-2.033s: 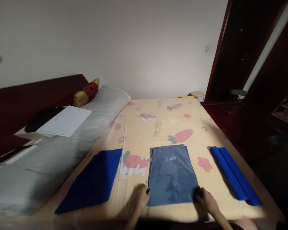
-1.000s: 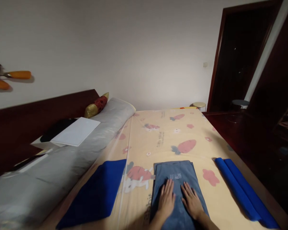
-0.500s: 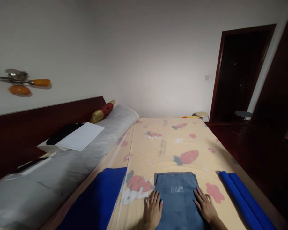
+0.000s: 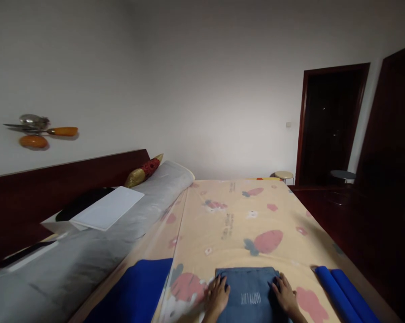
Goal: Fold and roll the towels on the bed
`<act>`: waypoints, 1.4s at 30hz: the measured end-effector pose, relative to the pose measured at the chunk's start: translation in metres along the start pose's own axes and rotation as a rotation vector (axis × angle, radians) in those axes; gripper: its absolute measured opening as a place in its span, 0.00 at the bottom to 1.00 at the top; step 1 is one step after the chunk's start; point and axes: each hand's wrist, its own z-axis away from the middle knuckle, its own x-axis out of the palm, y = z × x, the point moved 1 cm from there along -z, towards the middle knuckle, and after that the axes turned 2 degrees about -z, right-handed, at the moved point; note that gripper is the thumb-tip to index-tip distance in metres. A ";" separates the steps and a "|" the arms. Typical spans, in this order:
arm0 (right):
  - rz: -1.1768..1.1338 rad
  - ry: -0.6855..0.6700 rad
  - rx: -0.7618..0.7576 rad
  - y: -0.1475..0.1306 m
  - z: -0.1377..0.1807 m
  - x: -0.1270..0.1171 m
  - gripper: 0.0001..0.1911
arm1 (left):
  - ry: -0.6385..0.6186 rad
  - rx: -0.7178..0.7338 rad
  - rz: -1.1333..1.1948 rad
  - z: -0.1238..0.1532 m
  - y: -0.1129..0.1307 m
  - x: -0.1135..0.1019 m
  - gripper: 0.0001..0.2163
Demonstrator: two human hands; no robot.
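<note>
Your left hand (image 4: pixel 216 295) and right hand (image 4: pixel 285 296), fingers spread flat on the side edges of the folded grey-blue towel (image 4: pixel 251 294), bottom centre, on the bed (image 4: pixel 236 224), rolled blue cloths (image 4: pixel 345 294) lower right

Dim, soft indoor light; dark right side, wide-angle stretch at edges, slight blur.

On the bed: 1 grey-blue folded towel (image 4: pixel 249 294), 1 flat blue cloth (image 4: pixel 135 294), 2 rolled blue cloths (image 4: pixel 343 294).
</note>
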 end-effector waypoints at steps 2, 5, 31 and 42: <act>-0.005 0.009 0.013 0.003 -0.005 -0.001 0.28 | 0.000 -0.020 0.015 -0.002 -0.002 0.001 0.23; -0.008 0.026 -0.018 0.005 -0.009 -0.004 0.25 | 0.023 -0.057 0.039 -0.004 -0.002 0.002 0.22; 0.162 -0.005 -0.052 -0.018 -0.001 -0.005 0.33 | 0.300 -0.144 -0.209 0.012 0.006 0.019 0.30; -0.044 -0.044 -0.403 -0.054 0.001 0.023 0.29 | 0.082 0.269 0.027 -0.012 0.024 0.052 0.27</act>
